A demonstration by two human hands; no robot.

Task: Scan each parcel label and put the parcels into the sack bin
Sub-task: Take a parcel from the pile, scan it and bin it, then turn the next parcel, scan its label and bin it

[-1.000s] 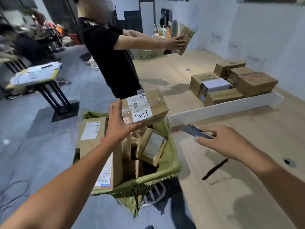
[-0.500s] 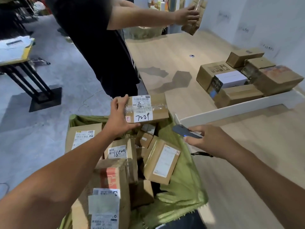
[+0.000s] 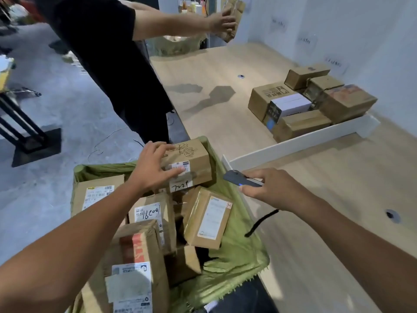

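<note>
A brown cardboard parcel (image 3: 191, 154) with a flower drawing and a white label lies on the pile at the far edge of the green sack bin (image 3: 237, 251). My left hand (image 3: 151, 170) rests on its left end with spread, fairly straight fingers and the thumb on the label. Over the sack's right rim, my right hand (image 3: 270, 190) grips a dark blue scanner (image 3: 237, 178); its black cord (image 3: 261, 222) trails onto the table. Several labelled parcels fill the sack below my left arm.
Several more parcels (image 3: 302, 125) sit on the wooden table (image 3: 338, 222) behind a white divider (image 3: 293, 145). A person in black (image 3: 108, 53) stands just beyond the sack, arms out to the right with a parcel. A black table stand is on the floor at left.
The parcel has tipped over and come down onto the pile at the sack's far edge. My left hand's fingers have loosened and spread over it. My right hand has barely moved.
</note>
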